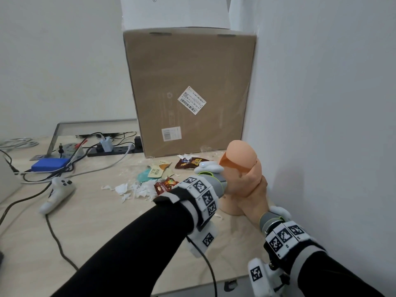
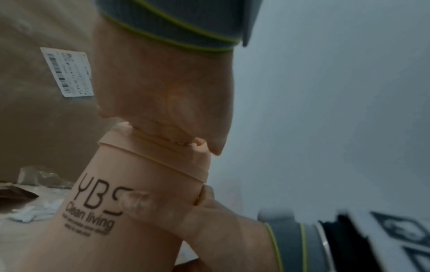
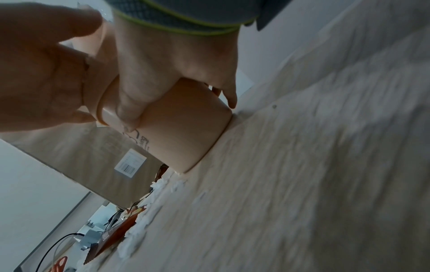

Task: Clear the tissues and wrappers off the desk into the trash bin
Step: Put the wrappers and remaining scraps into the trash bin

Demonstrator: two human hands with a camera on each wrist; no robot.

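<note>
A peach trash bin [image 1: 241, 155] with a domed lid stands on the desk [image 1: 107, 221] close to the right wall. My left hand [image 1: 236, 184] grips its upper part just under the lid; the left wrist view shows that hand [image 2: 163, 92] clamped over the bin's collar [image 2: 149, 152]. My right hand [image 1: 255, 202] is wrapped round the bin's body lower down, fingers curled round the body [image 3: 181, 132]. Shredded white tissues [image 1: 137, 189] lie left of the bin. Snack wrappers [image 1: 190, 162] lie among them, one red-brown [image 1: 165, 185], one teal and yellow [image 1: 153, 173].
A big cardboard box [image 1: 188, 93] stands behind the litter against the wall [image 1: 321, 103]. At the left are a power strip [image 1: 115, 150], tangled cables, a blue box [image 1: 50, 165] and a white controller [image 1: 56, 195]. The desk's front edge runs near my forearms.
</note>
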